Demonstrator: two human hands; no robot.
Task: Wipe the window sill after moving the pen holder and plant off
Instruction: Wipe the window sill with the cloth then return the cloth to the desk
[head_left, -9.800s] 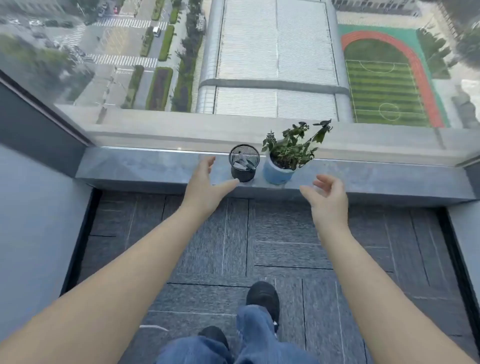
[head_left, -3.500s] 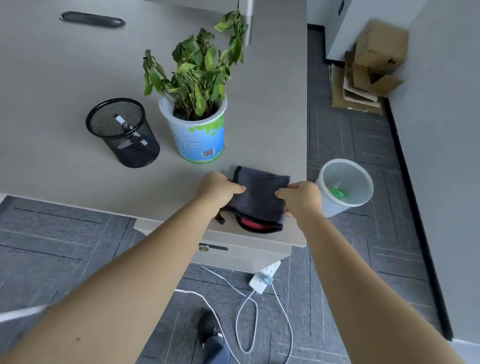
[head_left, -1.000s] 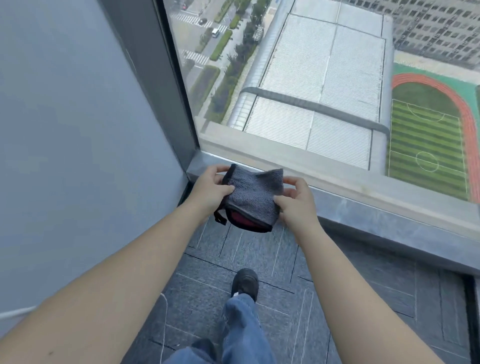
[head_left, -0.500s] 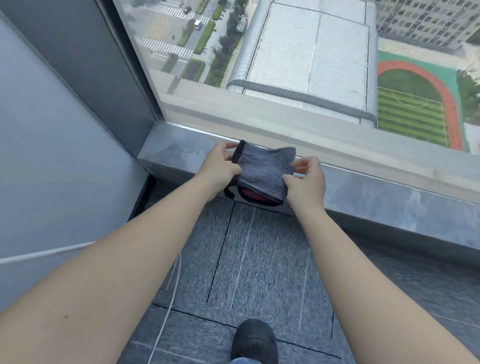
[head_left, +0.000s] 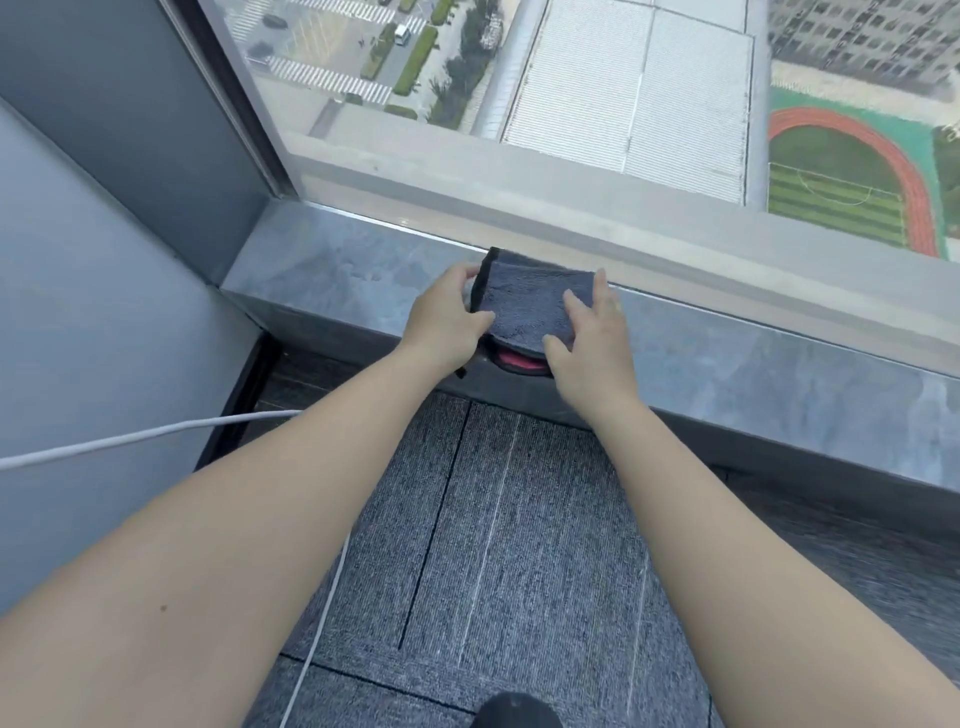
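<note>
A folded dark grey cloth (head_left: 524, 304) with a red inner layer lies on the grey stone window sill (head_left: 332, 267), near its left end. My left hand (head_left: 444, 322) grips the cloth's left edge, thumb on top. My right hand (head_left: 589, 338) lies on the cloth's right side with fingers nearly straight and the thumb at its front edge. The pen holder and the plant are out of view.
The window glass (head_left: 571, 93) rises right behind the sill. A grey wall (head_left: 93, 291) closes off the left end. A white cable (head_left: 156, 434) runs from the left across the carpet floor (head_left: 519, 545). My shoe tip (head_left: 519, 712) shows at the bottom.
Both hands have carried the cloth forward and down onto the sill. The right hand's fingers have flattened on top of it.
</note>
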